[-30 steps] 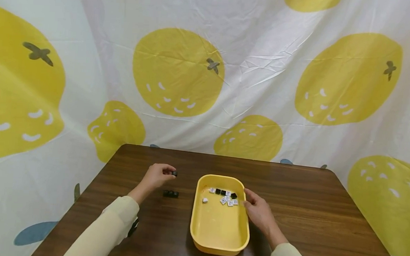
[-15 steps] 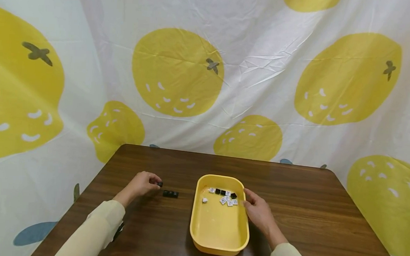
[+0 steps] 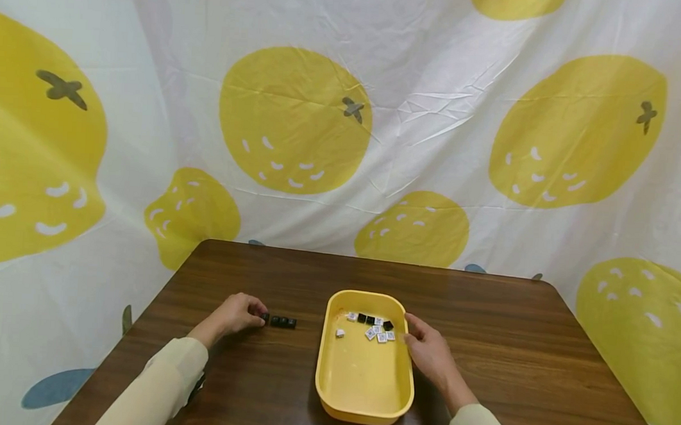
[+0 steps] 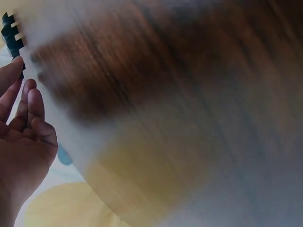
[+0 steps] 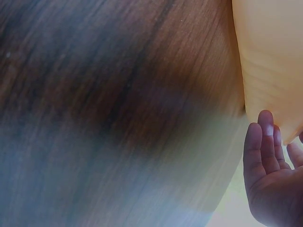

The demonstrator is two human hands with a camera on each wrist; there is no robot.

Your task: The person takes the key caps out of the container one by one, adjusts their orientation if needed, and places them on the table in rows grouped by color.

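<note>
At the left end of a short row of black keycaps (image 3: 284, 322), my left hand (image 3: 233, 316) pinches another black keycap (image 3: 265, 318) between thumb and fingertips. It lines up with the row, low over the table. In the left wrist view the row (image 4: 12, 35) shows as dark stepped shapes beyond my left hand (image 4: 26, 127). My right hand (image 3: 434, 352) holds the right wall of a yellow tub (image 3: 364, 414), thumb at the rim. The right wrist view has the fingers of that hand (image 5: 272, 175) along the tub's outer wall (image 5: 267, 56).
Inside the tub lie several white keycaps (image 3: 383, 337) and a few black keycaps (image 3: 388, 325), mostly toward its far end. One white keycap (image 3: 340, 333) sits apart near the left wall. Beyond the brown wooden table (image 3: 513, 337) hangs a lemon-print curtain (image 3: 421, 114).
My left hand has carried the black keycap left and down toward me, to the left end of the row. The right hand and tub have stayed in place.
</note>
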